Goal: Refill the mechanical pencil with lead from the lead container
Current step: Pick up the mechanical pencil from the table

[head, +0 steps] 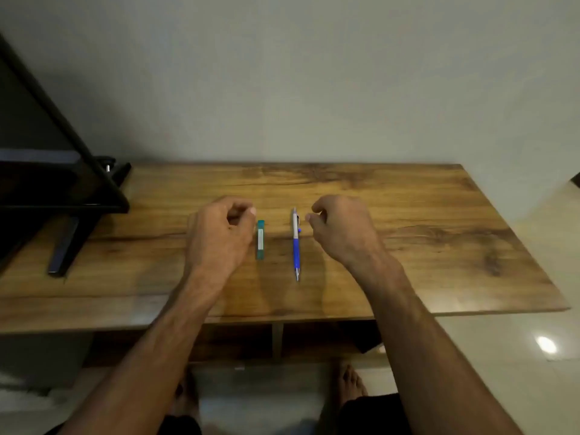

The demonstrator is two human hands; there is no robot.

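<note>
Dim, warm indoor light; a lamp's glare spot on the glossy floor [546, 344] at lower right; soft overall blur, wide-angle bending at edges.

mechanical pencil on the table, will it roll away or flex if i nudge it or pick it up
The mechanical pencil is slim and round-bodied, so it would probably roll sideways if nudged, though its side clip may check that. It looks like rigid plastic, so likely stiff and light. It lies flat on the wooden table, untouched by both hands, beside the lead container.

Table [408, 215]: container [260, 239], pencil [296, 243] (parallel)
</note>
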